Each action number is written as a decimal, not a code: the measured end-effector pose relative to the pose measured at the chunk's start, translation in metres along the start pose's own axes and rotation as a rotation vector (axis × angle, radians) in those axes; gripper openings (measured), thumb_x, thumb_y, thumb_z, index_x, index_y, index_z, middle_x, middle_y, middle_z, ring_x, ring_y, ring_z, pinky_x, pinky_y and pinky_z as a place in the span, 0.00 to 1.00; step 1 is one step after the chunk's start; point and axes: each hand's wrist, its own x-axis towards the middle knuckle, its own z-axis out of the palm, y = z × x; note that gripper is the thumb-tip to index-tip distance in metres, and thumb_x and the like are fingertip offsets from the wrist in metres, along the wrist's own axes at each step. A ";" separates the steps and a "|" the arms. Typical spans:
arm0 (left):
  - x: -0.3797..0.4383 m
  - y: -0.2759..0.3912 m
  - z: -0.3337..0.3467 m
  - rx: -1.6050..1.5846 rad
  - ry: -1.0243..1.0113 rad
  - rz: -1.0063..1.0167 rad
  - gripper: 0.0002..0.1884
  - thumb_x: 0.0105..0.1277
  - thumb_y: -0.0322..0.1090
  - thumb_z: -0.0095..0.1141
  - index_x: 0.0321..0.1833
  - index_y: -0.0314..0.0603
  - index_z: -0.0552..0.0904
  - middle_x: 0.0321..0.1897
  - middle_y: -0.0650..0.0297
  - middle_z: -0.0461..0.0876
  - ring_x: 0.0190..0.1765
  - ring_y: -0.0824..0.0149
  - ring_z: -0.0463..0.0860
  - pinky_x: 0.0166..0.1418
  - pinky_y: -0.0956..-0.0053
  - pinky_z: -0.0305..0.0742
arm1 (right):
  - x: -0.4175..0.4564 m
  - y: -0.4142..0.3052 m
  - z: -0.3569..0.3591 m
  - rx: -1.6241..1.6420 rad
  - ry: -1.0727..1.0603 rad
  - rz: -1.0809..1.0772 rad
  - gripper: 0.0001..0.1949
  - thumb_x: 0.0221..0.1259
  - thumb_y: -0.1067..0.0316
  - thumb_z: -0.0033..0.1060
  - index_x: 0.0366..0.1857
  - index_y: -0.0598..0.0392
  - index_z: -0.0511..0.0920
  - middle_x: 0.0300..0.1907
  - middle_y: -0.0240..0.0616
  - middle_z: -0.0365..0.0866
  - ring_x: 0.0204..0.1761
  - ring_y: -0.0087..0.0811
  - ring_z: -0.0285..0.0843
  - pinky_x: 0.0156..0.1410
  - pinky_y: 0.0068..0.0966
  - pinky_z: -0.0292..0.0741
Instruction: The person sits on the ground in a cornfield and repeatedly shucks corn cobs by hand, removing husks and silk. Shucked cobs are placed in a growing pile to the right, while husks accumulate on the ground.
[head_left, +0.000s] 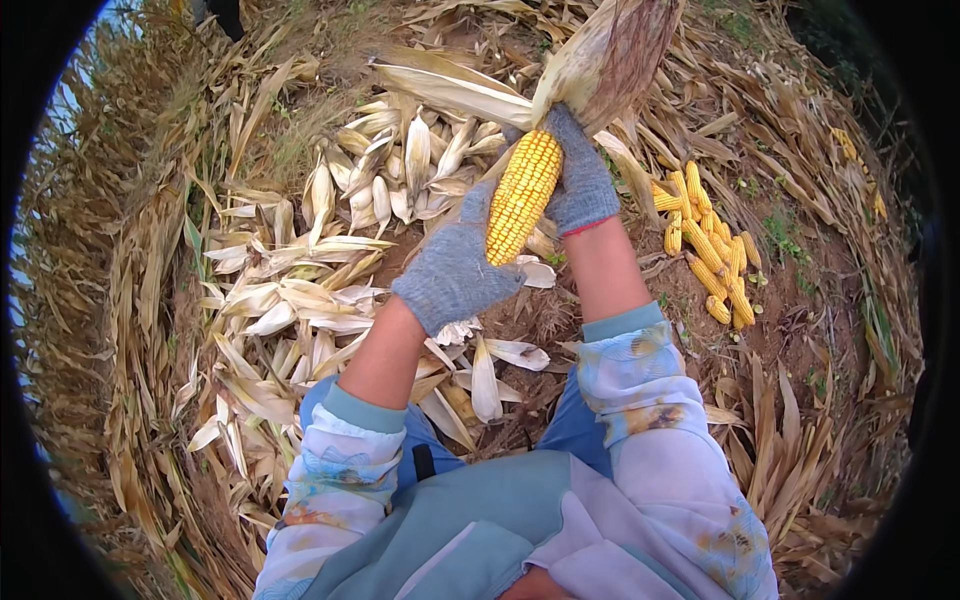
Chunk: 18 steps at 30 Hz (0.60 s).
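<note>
A yellow corn cob (525, 196) with bare kernels is held up in front of me, its lower tip towards my body. My left hand (459, 259), in a grey knit glove, is around the cob's lower left side. My right hand (581, 172), gloved alike, grips the upper end, where the dry husk (592, 71) is peeled back and spreads away from me. A loose husk leaf (457, 94) sticks out to the left from the same end. The right fingertips are mostly hidden behind the cob and husk.
Pale husks and husk-covered ears (300, 300) lie heaped on the left. A pile of bare yellow cobs (709, 244) rests on the soil at the right. Dry corn stalks (150, 322) cover the ground around. At the far upper left, a dark leg-like shape (223, 16) shows.
</note>
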 end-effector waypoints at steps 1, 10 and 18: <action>0.001 0.000 0.001 -0.020 -0.008 -0.021 0.52 0.50 0.42 0.72 0.74 0.29 0.56 0.58 0.41 0.78 0.57 0.46 0.82 0.60 0.61 0.77 | -0.002 -0.003 0.004 0.006 -0.008 0.002 0.20 0.61 0.59 0.72 0.54 0.53 0.78 0.40 0.36 0.83 0.37 0.35 0.83 0.42 0.35 0.83; 0.002 -0.001 0.027 -0.079 0.109 -0.096 0.42 0.50 0.41 0.72 0.64 0.31 0.64 0.51 0.43 0.80 0.53 0.44 0.82 0.57 0.58 0.78 | 0.004 -0.006 0.010 -0.164 0.039 -0.006 0.22 0.64 0.53 0.68 0.54 0.55 0.76 0.32 0.43 0.81 0.29 0.40 0.83 0.34 0.37 0.84; 0.007 0.001 0.032 -0.065 0.105 -0.048 0.46 0.49 0.43 0.73 0.68 0.30 0.62 0.55 0.41 0.78 0.58 0.43 0.80 0.61 0.58 0.76 | 0.007 -0.015 0.004 -0.217 0.099 0.016 0.26 0.66 0.47 0.65 0.57 0.57 0.75 0.36 0.46 0.84 0.34 0.44 0.86 0.36 0.40 0.86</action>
